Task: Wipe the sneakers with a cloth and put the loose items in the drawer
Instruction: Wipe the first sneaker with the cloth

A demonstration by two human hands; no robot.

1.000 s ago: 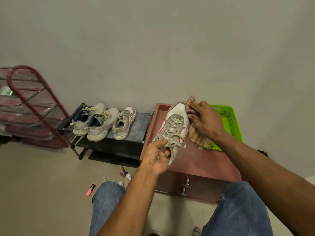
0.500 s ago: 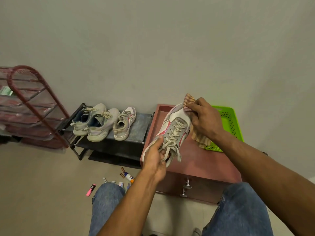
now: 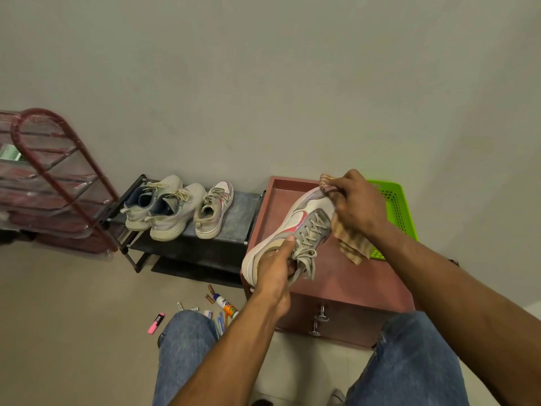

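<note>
Left hand (image 3: 275, 266) has its grip wrapped around the heel end of the sneaker (image 3: 295, 230), holding it tilted up over the reddish drawer cabinet (image 3: 351, 276); right hand (image 3: 358, 206) pinches the striped cloth (image 3: 349, 244) against the toe; three more sneakers (image 3: 178, 209) sit on the low black rack (image 3: 234, 221); highlighter (image 3: 155, 323), glue bottle (image 3: 225, 306) and batteries (image 3: 210, 293) lie loose on the floor by the knee; green basket (image 3: 395, 206) sits behind the cloth.
</note>
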